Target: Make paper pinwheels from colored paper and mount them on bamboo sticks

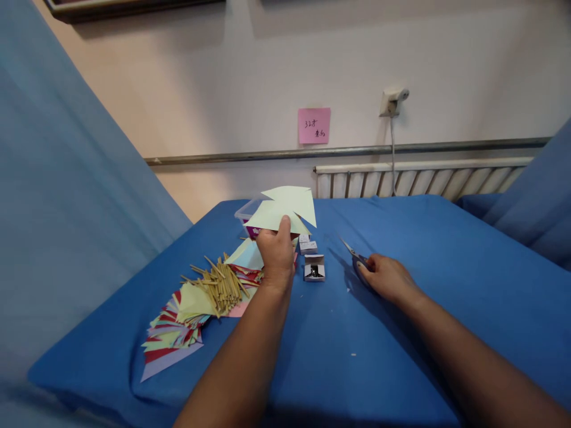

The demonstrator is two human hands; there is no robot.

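Hand, left, is pinching a pale green paper sheet near the center of the frame, thumb pressing on top; notches are showing along the sheet's edges. Right hand is gripping scissors right of center, blades pointing toward the upper left, well apart from the sheet. Behind the left hand, a clear plastic container is sitting partly hidden by the sheet. Just right of the left wrist, an open small white box is holding dark contents, too small to identify. Lower left, fanned colored papers are lying on the blue table, with thin brown sticks resting in a heap against them. Upper center, a pink note is hanging on the wall.
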